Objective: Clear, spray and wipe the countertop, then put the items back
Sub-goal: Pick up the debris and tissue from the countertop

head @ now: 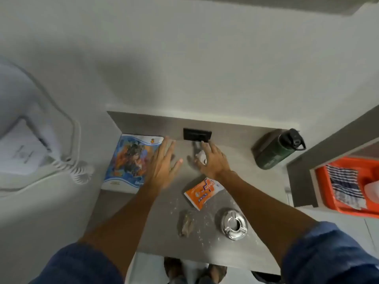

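Observation:
On the grey countertop (164, 232) lie a colourful book (129, 160) at the left, an orange and white packet (202, 191), a crumpled wrapper (187, 223), a metal ashtray (233, 223) and a dark green bottle (274, 152) on its side at the right. White crumbs are scattered over the surface. My left hand (164, 162) hovers open, fingers spread, beside the book. My right hand (211, 160) reaches over a crumpled white paper ball (200, 156) near the back; its fingers curl round the ball, but I cannot tell whether they grip it.
A black socket plate (197, 134) sits in the back wall. A white wall phone with a coiled cord (69, 160) hangs at the left. An orange tray (326, 193) holding a striped cloth (344, 185) stands on a shelf at the right.

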`<action>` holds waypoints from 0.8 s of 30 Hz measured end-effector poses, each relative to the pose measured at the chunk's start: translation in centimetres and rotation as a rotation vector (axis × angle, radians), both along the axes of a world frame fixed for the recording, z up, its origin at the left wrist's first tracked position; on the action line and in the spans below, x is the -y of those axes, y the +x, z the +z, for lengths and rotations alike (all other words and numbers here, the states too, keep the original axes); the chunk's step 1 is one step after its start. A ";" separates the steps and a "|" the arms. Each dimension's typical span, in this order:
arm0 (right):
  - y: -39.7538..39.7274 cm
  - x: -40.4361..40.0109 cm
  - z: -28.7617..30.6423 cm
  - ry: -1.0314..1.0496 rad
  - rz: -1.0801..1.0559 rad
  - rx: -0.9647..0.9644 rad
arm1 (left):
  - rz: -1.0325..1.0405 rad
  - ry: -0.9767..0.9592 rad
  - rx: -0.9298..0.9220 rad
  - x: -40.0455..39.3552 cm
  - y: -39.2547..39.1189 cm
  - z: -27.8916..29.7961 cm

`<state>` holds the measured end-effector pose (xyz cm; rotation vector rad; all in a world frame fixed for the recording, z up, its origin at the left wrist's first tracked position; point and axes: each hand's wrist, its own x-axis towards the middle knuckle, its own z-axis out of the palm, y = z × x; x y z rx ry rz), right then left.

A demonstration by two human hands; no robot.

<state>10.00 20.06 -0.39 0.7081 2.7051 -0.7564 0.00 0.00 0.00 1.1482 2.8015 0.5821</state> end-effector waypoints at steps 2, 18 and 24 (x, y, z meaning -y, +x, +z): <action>-0.4 0.1 -1.9 -0.051 -0.054 0.053 | -0.016 -0.040 0.114 1.0 0.0 -2.3; -0.2 0.2 -7.4 -0.123 -0.292 -0.123 | 0.103 -0.046 0.377 2.3 1.9 -7.9; 2.9 -0.5 -4.4 -0.143 -0.382 -0.295 | 0.202 -0.024 0.407 1.7 3.6 -5.6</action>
